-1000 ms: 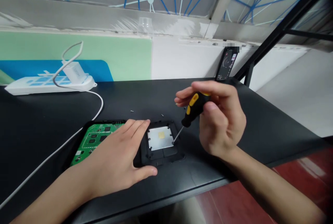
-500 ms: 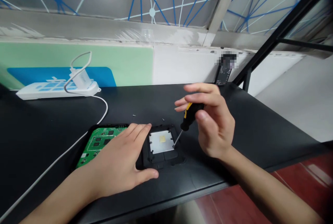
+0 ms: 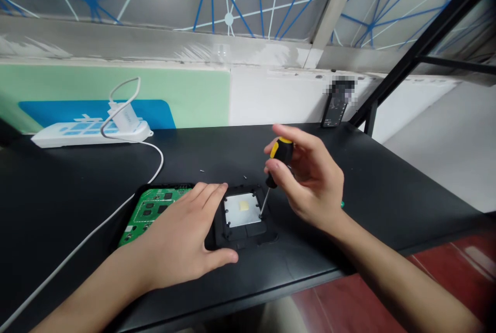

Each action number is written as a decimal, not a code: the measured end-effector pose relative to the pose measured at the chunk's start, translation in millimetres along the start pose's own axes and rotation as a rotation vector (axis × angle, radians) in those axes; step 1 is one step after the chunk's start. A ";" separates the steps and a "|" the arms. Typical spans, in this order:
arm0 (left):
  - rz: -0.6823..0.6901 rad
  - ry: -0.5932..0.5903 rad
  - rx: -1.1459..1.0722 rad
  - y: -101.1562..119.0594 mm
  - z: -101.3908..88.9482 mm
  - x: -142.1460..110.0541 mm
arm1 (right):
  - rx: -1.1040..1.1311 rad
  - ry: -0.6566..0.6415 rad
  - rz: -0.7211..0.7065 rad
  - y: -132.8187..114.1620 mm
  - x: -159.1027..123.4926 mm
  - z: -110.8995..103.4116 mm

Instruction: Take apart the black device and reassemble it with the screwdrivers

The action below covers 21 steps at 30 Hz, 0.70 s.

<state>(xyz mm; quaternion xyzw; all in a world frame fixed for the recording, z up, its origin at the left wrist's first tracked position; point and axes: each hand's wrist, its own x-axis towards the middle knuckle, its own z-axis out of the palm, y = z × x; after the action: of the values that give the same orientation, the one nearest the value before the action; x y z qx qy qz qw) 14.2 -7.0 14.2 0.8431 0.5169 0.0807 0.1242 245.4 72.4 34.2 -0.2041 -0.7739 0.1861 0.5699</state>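
Observation:
My right hand (image 3: 313, 178) grips a small black and yellow screwdriver (image 3: 282, 151), tilted, its shaft slanting down to the left. The tip rests at the lower right corner of a silver metal plate (image 3: 236, 217) bearing a pale yellow square pad (image 3: 244, 205). That plate sits inside a black plastic cover (image 3: 267, 237) lying on the table. My left hand (image 3: 182, 235) lies flat, thumb apart from the fingers, over the cover's left side. Partly hidden beneath it, a green circuit board (image 3: 145, 211) sits in a black casing (image 3: 118, 235).
Two small screws (image 3: 202, 171) lie behind the cover on the black table (image 3: 217, 147). A white power strip (image 3: 93, 137) with a plugged-in charger (image 3: 124, 116) stands at the back left, its white cable (image 3: 89, 230) running forward. A phone (image 3: 334, 108) leans against the wall.
The screwdriver has turned more upright, its tip staying at the plate's corner, and my right fingers have shifted around the handle. My left hand keeps its place on the cover. The view has tilted slightly.

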 end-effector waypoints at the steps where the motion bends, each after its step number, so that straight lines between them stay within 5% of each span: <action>1: -0.005 -0.011 0.004 0.0 -0.1 0.1 | 0.031 -0.002 0.026 -0.1 -0.3 0.0; 11: -0.026 -0.052 -0.011 1.7 -3.4 0.3 | 0.015 0.284 0.082 21.2 11.7 -5.5; 21: 0.003 -0.018 -0.015 1.5 -4.4 -0.7 | -0.007 0.411 0.391 66.4 17.3 -13.0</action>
<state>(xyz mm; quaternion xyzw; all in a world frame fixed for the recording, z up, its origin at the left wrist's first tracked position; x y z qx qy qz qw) 14.1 -7.7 18.9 0.8436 0.5139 0.0773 0.1349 260.1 138.6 17.3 -0.3848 -0.5889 0.2446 0.6673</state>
